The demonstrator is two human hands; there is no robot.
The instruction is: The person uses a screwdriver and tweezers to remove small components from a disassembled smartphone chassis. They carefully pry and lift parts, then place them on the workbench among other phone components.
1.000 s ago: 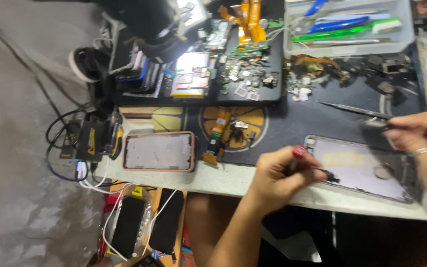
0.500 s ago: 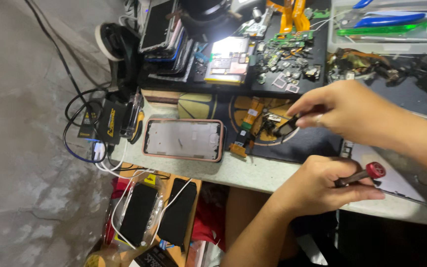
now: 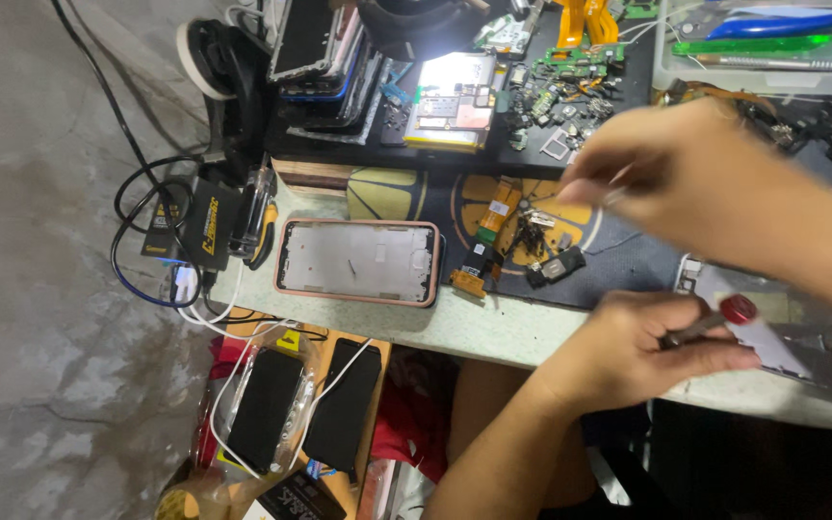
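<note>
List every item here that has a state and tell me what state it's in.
Left hand: closed on a red-capped screwdriver.
Right hand: blurred, pinching thin tweezers above the dark mat.
Pink phone frame: lying flat, no screen fitted.
Work lamp: on, lighting a circuit board.

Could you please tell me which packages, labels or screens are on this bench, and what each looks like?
Phone frame: bench front, pink-rimmed rounded rectangle, grey inside.
Stacked phones: top left, leaning, dark screens.
Black box: bench's left edge, yellow label.
Bagged phones: below the bench, black slabs in clear wrap.
</note>
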